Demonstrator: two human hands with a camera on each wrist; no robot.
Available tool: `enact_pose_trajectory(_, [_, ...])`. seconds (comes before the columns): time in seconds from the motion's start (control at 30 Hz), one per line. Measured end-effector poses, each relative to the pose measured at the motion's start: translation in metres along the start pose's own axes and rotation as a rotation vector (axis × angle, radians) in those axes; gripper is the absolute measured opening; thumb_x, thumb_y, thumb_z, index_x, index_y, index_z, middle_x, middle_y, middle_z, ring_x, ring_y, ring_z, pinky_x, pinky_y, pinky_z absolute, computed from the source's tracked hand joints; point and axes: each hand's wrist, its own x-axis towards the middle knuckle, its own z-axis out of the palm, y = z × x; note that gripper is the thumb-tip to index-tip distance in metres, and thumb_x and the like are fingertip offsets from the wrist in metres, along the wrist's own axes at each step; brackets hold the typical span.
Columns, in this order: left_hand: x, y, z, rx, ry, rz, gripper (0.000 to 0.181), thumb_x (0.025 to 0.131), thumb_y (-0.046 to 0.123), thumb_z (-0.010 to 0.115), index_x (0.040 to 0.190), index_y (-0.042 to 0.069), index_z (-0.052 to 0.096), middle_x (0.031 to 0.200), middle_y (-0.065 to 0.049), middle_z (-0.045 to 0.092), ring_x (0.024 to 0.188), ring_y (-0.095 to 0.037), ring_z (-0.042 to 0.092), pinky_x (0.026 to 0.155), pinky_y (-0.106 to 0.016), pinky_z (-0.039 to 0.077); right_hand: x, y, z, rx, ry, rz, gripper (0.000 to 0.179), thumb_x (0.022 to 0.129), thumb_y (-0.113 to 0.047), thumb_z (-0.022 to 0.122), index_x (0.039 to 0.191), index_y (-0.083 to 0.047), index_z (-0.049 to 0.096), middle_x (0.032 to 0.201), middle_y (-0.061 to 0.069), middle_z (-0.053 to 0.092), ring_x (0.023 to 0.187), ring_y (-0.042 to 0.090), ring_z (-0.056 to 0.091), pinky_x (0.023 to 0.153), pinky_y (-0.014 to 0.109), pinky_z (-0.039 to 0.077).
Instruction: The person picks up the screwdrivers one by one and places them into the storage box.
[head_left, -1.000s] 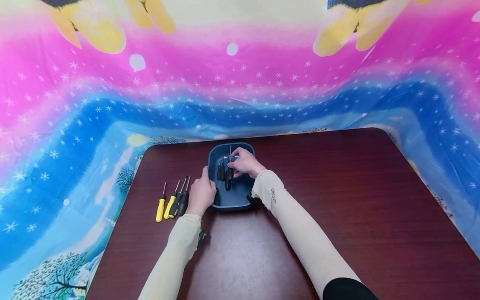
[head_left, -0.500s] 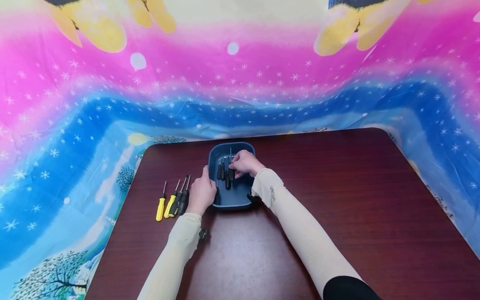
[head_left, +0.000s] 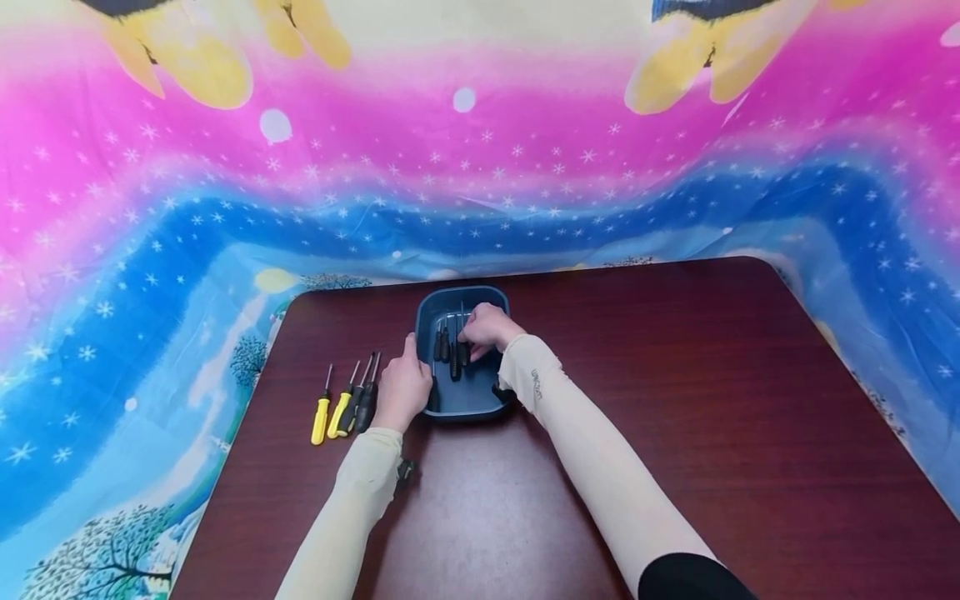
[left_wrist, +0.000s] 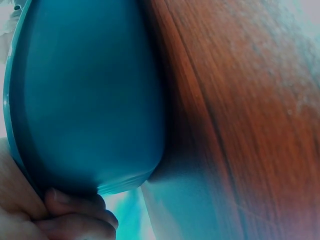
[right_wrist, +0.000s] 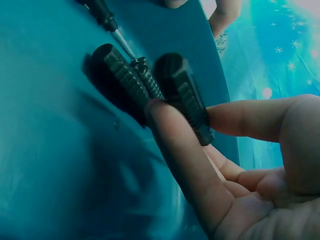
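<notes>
My left hand (head_left: 403, 383) grips the left side of a dark blue plastic bin (head_left: 467, 414). In the left wrist view its curled fingers (left_wrist: 80, 220) lie against the bin's outer wall. Inside the bin, my right hand (head_left: 491, 327) pinches a screwdriver (right_wrist: 182, 87) by its black ridged handle, between thumb and a finger. Beside it in the right wrist view are another thick black handle (right_wrist: 117, 72) and a thinner ridged one (right_wrist: 147, 80). Further off lies a screwdriver (right_wrist: 102, 14) with a visible metal shaft. Several black-handled screwdrivers (head_left: 442, 343) lie side by side in the bin.
Left of the bin, several screwdrivers lie on the brown wooden table (head_left: 675, 375): a yellow-handled one (head_left: 321, 418), a second yellow one (head_left: 340, 412) and black-handled ones (head_left: 366, 404). A patterned cloth backdrop (head_left: 480, 192) stands behind the table.
My right hand has shifted slightly toward me within the bin, with the pinched screwdriver in it. The left hand stays on the bin's side, and the bin has not moved.
</notes>
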Motion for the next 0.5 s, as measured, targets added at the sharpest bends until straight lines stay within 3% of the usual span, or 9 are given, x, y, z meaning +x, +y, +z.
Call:
enact_pose_trajectory(0.2, [-0.0006,-0.0007,-0.0001,-0.002,-0.008,-0.003,0.060,0.106,0.018,0.052,0.161,0.005,0.030,0.067,-0.007,0.059,0.059,-0.022,0.059,0.059,-0.036,0.048,0.0006,-0.0003,0.0026,-0.049,-0.016,0.043,0.011,0.098,-0.007,0.064,0.092,0.001,0.068,0.099,0.017,0.069,0.060,0.017,0.071,0.085,0.045,0.061])
enact_pose_trajectory(0.5, [-0.0008,-0.0008,0.0008,-0.005,-0.009,-0.001,0.061,0.106,0.018,0.052,0.161,0.005,0.030,0.068,-0.007,0.059,0.060,-0.022,0.060,0.062,-0.038,0.050,0.0067,-0.0015,0.0059,-0.114,0.013,0.097,0.011,0.099,-0.007,0.064,0.103,0.003,0.067,0.100,0.017,0.068,0.064,0.020,0.074,0.081,0.040,0.062])
